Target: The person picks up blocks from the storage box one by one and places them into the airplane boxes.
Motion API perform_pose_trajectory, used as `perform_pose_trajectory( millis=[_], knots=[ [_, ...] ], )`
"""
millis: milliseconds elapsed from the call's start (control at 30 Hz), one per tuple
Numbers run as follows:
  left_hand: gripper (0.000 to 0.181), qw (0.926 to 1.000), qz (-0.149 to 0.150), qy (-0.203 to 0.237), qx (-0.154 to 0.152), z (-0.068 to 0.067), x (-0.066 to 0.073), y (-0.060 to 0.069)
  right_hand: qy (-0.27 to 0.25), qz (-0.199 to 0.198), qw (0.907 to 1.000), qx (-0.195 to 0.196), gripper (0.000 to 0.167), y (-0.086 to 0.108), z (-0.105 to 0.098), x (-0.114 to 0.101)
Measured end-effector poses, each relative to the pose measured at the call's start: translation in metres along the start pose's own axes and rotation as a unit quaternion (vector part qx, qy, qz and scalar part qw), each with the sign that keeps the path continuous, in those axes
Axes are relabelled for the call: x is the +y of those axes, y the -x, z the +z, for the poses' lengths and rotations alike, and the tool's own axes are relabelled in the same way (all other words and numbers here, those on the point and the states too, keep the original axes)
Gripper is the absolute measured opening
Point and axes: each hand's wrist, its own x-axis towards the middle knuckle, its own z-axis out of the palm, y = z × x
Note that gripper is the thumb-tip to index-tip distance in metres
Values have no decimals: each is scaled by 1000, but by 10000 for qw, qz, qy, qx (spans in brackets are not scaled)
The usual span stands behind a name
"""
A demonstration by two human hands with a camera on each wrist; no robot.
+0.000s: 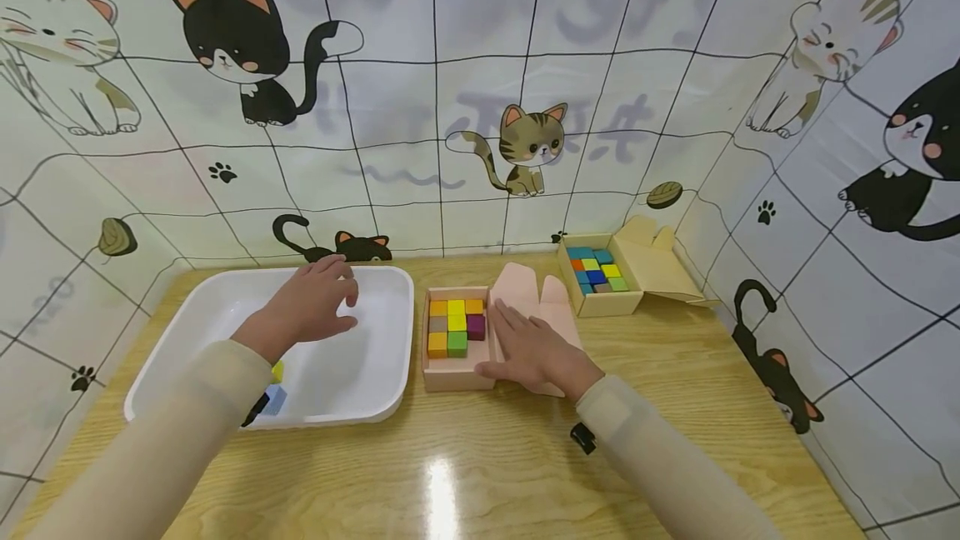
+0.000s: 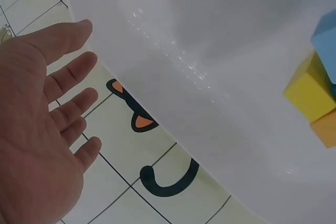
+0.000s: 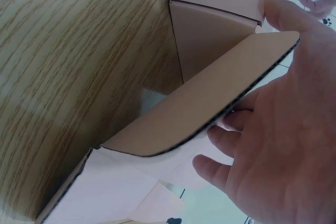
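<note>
My left hand (image 1: 311, 307) hovers over the white tray (image 1: 386, 307), fingers loosely spread and nothing between them. Inside the tray lie a light blue block (image 2: 326, 45), a yellow block (image 2: 311, 90) and an orange block (image 2: 326, 128), partly cut off by the left wrist view's edge. A pink cardboard box (image 1: 457, 382) stands beside the tray with colored cubes (image 1: 457, 323) packed in it. The right hand (image 1: 528, 348) rests on its open lid (image 1: 558, 319), thumb at the box's side wall. In the right wrist view its fingers lie behind a side flap (image 3: 210, 98).
At the back right stands a cream cardboard box (image 1: 607, 302) filled with colored blocks, its lid (image 1: 660, 269) folded open to the right. Cat-printed sheets (image 1: 405, 107) enclose the wooden table (image 1: 360, 482) at the back and sides.
</note>
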Motion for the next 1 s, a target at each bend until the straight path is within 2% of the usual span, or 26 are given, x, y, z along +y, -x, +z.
perform_pose_trajectory(
  millis=[233,367,500,733,1000],
  knots=[
    [20,9998,-41,-10,-209,3,-11,12,-43,-33,10000,36,100,-1,2,3],
    [21,9997,-60,-44,-224,4,-22,21,-54,-69,9999,54,100,-3,3,3],
    [21,9997,-131,-68,-215,10,-38,34,-33,-43,10000,57,101,-3,4,3],
    [21,9983,-480,-4,-342,19,-59,57,7,-82,9999,74,100,-1,2,2],
    [18,9968,-603,87,-517,36,-80,83,70,-98,9999,58,100,-2,3,2]
  ],
)
